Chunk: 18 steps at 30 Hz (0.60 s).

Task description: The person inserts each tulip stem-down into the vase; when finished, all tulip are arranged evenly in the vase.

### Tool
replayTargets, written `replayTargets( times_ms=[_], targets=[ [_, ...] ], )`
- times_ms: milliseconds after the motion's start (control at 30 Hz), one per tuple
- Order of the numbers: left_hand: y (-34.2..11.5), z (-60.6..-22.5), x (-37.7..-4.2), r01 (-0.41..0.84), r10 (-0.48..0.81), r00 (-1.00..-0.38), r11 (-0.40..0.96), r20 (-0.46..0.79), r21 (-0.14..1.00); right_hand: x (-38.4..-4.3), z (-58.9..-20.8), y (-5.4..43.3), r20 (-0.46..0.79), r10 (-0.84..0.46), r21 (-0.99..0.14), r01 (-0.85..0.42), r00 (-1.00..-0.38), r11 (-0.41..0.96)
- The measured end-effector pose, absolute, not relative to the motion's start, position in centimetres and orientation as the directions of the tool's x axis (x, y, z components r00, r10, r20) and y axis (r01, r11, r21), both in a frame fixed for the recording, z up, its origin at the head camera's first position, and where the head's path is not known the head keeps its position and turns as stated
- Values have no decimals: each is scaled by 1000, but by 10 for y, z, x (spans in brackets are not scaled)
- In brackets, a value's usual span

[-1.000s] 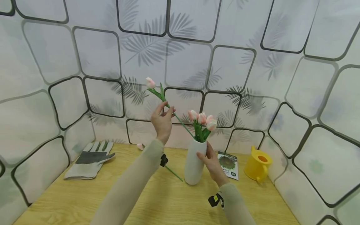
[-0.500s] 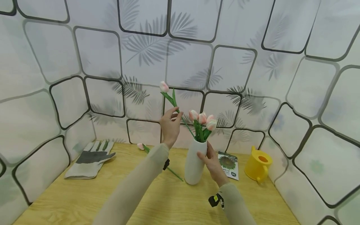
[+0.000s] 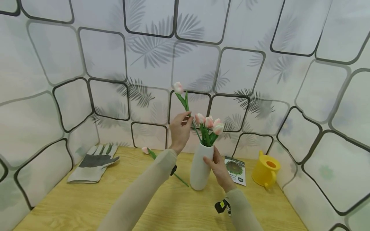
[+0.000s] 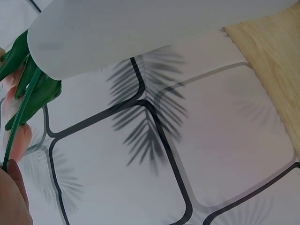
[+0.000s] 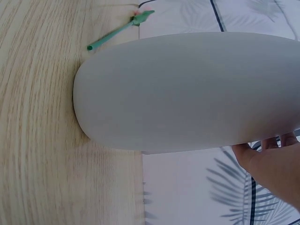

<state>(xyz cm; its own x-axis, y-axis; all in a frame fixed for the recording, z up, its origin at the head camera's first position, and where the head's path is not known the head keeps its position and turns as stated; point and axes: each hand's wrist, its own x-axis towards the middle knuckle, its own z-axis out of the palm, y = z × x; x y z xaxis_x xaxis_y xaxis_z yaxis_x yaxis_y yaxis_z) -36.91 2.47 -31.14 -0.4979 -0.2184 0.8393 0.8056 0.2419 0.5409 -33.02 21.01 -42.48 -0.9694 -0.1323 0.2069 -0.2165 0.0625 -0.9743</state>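
My left hand [image 3: 180, 130] pinches a pink-and-white tulip [image 3: 178, 88] by its green stem, just below the leaves. The stem's lower end enters the mouth of a tall white vase [image 3: 199, 168]. Several pink tulips [image 3: 208, 122] stand together in that vase. With thumb and fingers, my right hand [image 3: 219, 168] holds the vase's upper right side; the vase is upright on the table, leaning slightly. Left of the vase another tulip [image 3: 145, 150] lies on the table, partly hidden by my left forearm. In the left wrist view, the stem [image 4: 22, 110] runs from my fingers to the vase mouth.
A yellow watering can [image 3: 265, 170] stands at the right. Between it and the vase lies a seed packet [image 3: 235, 170] with a flower picture. Grey-and-white gloves [image 3: 93, 163] lie at the left. A patterned curtain-like wall encloses the wooden table [image 3: 72, 208].
My left hand has moved right and slightly down, bringing the tulip more upright and closer to the other flowers as its stem slides into the vase. My right hand stays on the vase.
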Motion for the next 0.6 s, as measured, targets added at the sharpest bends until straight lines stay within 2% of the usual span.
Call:
replayTargets(
  times_ms=[233, 400, 600],
  targets=[
    [30, -324, -368, 787, -183, -541, 234, 821, 571, -330, -425, 211, 206, -132, -973, -217, -970, 74],
    [36, -327, -365, 787, -101, -547, 277, 831, 552, -331, -425, 212, 210, -124, -971, -222, -970, 88],
    [42, -339, -364, 763, -45, -585, 308, 810, 569, -331, -425, 211, 222, -126, -969, -233, -967, 79]
  ],
)
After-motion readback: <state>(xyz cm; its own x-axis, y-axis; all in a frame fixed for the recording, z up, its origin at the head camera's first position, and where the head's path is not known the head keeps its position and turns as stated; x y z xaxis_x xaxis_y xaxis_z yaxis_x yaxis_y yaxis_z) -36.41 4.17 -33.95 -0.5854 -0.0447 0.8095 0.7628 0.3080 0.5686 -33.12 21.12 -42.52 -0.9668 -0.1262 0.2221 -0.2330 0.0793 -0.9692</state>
